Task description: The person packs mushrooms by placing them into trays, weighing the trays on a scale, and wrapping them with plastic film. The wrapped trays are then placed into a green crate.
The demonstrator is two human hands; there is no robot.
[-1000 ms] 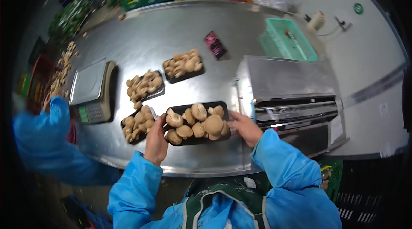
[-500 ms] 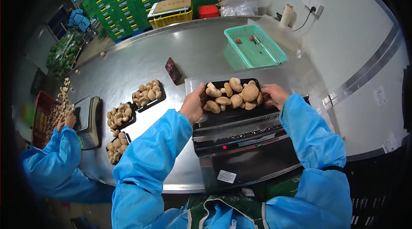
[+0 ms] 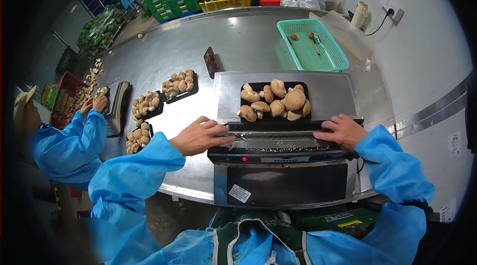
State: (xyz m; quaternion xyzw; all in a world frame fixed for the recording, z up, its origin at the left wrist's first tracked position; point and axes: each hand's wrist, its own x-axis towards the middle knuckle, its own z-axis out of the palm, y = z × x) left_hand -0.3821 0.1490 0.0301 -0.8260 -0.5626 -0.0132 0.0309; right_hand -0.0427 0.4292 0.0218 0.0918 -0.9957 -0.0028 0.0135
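A black tray (image 3: 244,100) filled with brown mushrooms (image 3: 294,100) rests on the metal plate of a film wrapping machine (image 3: 278,157). In front of the tray, clear plastic film (image 3: 278,140) lies across the machine. My left hand (image 3: 201,135) is at the left end of the film, fingers stretched out and apart. At the right end is my right hand (image 3: 343,132), its index finger lying along the film and the other fingers spread. Neither hand touches the tray. Whether the fingertips press on the film cannot be made out.
Several mushroom trays (image 3: 180,86) stand left of the machine. A phone (image 3: 210,62) leans upright behind them. A green basket (image 3: 313,46) sits at the back right. On the far left, a co-worker (image 3: 74,140) handles mushrooms by a scale (image 3: 119,106) and a red crate (image 3: 63,100).
Both hands have let go of the mushroom tray, which now sits on the machine's plate. They have moved down towards me, to the film's two ends. The camera view has shifted.
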